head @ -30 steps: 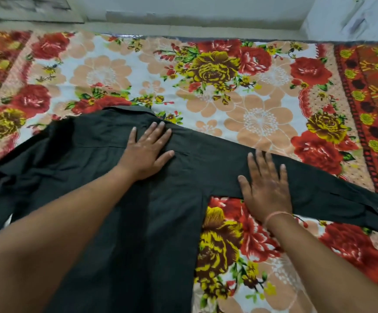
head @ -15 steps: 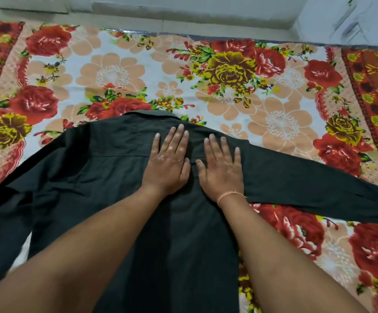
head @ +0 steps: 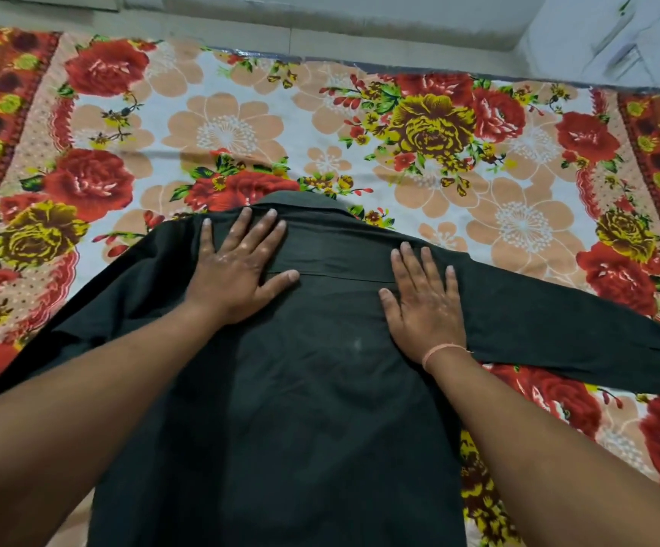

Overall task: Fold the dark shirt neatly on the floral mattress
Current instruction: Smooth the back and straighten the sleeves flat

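On floral mattress [head: 241, 124], both hands flat, fingers spread wide, gripping nothing: left hand [head: 237, 266], right hand [head: 425, 305] press dark shirt [head: 301, 408]. Risk: uneven push bunches cloth, crooked fold.

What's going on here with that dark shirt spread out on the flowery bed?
A person is getting a dark shirt ready to fold on a floral mattress. The shirt lies spread out with its collar pointing away. Both palms press flat on the upper part: the left hand just below the collar, the right hand near the shoulder. One sleeve stretches out to the right, not yet folded in.
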